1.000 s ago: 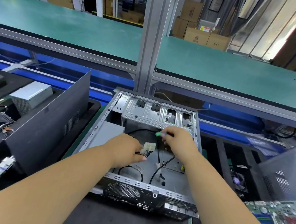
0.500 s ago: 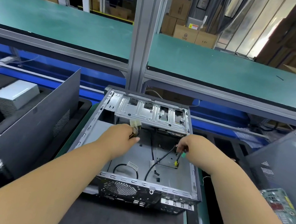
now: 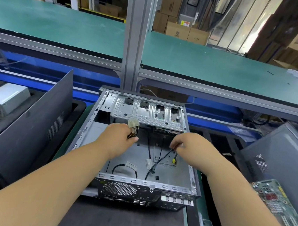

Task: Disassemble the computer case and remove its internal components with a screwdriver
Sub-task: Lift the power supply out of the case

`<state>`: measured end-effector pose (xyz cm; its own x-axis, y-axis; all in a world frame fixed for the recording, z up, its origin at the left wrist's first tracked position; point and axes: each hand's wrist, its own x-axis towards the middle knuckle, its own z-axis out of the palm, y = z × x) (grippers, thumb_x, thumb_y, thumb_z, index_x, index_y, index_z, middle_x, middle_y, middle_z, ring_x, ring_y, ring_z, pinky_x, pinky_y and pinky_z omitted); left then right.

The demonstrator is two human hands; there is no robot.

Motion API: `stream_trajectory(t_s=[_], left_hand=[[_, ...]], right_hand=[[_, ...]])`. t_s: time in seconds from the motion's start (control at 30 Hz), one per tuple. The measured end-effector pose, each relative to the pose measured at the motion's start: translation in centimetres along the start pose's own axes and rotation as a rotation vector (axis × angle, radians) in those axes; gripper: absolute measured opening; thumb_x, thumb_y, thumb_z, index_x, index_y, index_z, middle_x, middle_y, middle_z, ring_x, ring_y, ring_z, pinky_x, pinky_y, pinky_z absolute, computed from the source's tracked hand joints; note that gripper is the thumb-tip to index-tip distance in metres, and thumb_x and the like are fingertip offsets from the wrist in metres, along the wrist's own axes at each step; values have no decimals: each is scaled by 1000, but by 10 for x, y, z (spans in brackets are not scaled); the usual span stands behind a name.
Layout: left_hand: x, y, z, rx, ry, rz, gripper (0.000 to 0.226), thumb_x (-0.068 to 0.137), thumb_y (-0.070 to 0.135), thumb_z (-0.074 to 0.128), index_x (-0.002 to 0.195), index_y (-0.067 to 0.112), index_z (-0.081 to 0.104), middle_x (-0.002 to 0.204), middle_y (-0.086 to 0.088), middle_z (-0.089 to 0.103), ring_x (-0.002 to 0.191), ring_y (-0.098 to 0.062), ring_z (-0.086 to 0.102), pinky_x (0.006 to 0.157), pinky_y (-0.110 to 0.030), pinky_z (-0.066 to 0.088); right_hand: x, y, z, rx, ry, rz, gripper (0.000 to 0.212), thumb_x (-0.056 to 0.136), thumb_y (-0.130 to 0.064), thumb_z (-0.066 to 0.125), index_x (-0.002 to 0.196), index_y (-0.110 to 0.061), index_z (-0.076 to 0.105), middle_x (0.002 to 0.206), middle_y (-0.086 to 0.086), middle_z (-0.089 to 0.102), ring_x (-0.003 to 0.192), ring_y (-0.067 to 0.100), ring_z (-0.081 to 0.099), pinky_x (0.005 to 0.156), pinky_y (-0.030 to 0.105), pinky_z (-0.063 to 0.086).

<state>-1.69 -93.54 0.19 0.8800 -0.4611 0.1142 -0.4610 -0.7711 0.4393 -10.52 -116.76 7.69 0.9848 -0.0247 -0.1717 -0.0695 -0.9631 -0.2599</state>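
Note:
The open computer case (image 3: pixel 148 183) lies flat in front of me, its silver drive cage (image 3: pixel 148 112) at the far end. My left hand (image 3: pixel 118 139) grips a bundle of coloured wires that ends in a white connector (image 3: pixel 133 124), held up just below the cage. My right hand (image 3: pixel 190 144) is inside the case at the right and pinches a black cable (image 3: pixel 160 159). That cable runs down across the case floor beside a small yellow connector (image 3: pixel 173 160). No screwdriver shows in either hand.
A dark side panel (image 3: pixel 28 125) leans at the left beside a grey power supply (image 3: pixel 4 99). A green motherboard (image 3: pixel 278 200) and another grey panel (image 3: pixel 282 156) lie at the right. A green shelf (image 3: pixel 221 68) and a metal post (image 3: pixel 133 38) stand behind the case.
My left hand has lifted the wire bundle with its white connector up towards the drive cage. My right hand has dropped from the cage to the black cable, and the green-handled tool is out of sight.

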Motion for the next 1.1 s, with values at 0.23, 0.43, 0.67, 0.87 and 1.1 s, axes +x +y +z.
stream_trajectory(t_s=[0.23,0.43,0.67,0.87,1.1], left_hand=[[3,-6,-14,-111,89,-152,41,93,45,59,79,7,66,87,-4,58,86,-23,57,74,-31,44],[17,-29,-48,-329,179,-443,50,89,43,65,58,13,41,58,-4,42,57,-20,41,54,-31,31],[15,-48,-63,-237,210,-431,46,90,42,64,59,11,47,59,-5,49,57,-20,46,55,-32,36],[0,-52,-63,-414,188,-473,41,90,35,63,61,10,50,59,-5,44,59,-20,43,57,-31,35],[-19,-53,-63,-245,192,-416,30,91,40,59,96,11,65,107,-8,54,99,-26,56,89,-45,48]], right_hand=[[31,-61,41,153,-77,-174,37,85,-16,59,121,-21,66,120,-2,63,105,16,61,88,28,48],[58,-92,65,260,-82,-160,45,89,-19,57,134,-14,56,134,8,56,118,24,55,94,32,44],[75,-104,79,429,-77,-107,55,87,-18,57,142,-18,48,142,4,48,118,21,55,92,29,46],[89,-126,83,587,-56,-147,64,79,-25,67,139,-26,44,136,2,44,108,18,55,85,35,53],[98,-154,99,656,-128,-298,97,66,-30,85,147,-35,33,141,-2,50,134,21,41,109,46,40]])
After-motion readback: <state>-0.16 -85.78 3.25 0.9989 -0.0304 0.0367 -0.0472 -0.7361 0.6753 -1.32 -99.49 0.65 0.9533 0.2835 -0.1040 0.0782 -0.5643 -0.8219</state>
